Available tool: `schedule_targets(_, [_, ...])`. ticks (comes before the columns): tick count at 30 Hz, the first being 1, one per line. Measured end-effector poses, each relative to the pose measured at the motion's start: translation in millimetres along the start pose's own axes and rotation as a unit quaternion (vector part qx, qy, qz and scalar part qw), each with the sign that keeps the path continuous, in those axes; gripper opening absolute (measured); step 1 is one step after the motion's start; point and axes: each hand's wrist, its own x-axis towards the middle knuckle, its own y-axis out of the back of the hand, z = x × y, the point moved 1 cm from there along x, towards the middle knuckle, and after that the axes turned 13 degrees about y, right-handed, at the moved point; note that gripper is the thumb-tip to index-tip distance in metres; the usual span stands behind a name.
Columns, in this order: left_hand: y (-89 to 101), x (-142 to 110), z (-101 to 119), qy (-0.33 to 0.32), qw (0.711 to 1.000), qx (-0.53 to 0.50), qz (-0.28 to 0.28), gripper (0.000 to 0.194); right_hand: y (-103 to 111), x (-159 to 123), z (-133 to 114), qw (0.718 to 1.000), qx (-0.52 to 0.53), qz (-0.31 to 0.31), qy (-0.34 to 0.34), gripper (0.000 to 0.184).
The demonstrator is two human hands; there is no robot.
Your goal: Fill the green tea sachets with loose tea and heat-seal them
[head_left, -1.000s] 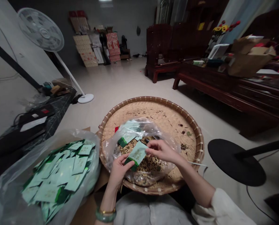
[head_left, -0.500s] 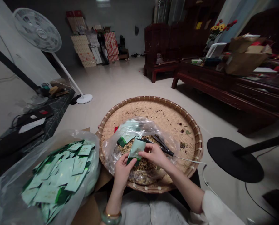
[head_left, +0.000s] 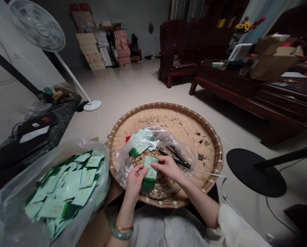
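Observation:
Both my hands pinch one small green sachet [head_left: 150, 176], pale mint with a darker green end hanging downward. My left hand [head_left: 136, 178] grips its left edge; my right hand [head_left: 168, 167] holds it near the top right. Below lies an open clear plastic bag [head_left: 122, 164] with a loose brown, grainy dried mix [head_left: 166, 178] in it. More green sachets [head_left: 140, 145] lie at the bag's far left side. A black hair-straightener-like tool [head_left: 178, 159] with a white cord rests on the bag, just beyond my right hand.
All this sits on a round woven bamboo tray [head_left: 207, 164] with dark scraps on it. At left stands a large plastic bag [head_left: 9, 212] full of green sachets [head_left: 66, 187]. A black round stand base [head_left: 253, 171] is at right; a white fan [head_left: 91, 105] stands far left.
The sachet has turned more upright in my hands, its dark green end now showing below. My right hand has shifted slightly left. The view has moved a little.

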Motion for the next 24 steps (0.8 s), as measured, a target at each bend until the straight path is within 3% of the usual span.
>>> schedule_targets(5, [-0.8,1.4,2.8,-0.033,0.998,0.022,0.053,0.036,0.5,-0.7,0.3,1.000,0.009,-0.017,-0.004,0.047])
schedule_targets(10, [-4.6,1.6,-2.5,-0.037,0.997,0.013,0.066,0.035,1.4,-4.3,-2.9,1.000,0.004,0.005,-0.017,0.048])
schedule_targets(16, [-4.1,2.9,-5.7,0.021,0.999,0.045,-0.019,0.042,-1.2,-6.3,3.0,0.999,0.008,0.030,-0.023,0.043])
schedule_targets(24, [-5.1,2.7,-7.9,0.027,0.997,0.066,-0.034,0.050,-5.5,0.4,3.4,0.999,-0.008,0.042,0.018,0.033])
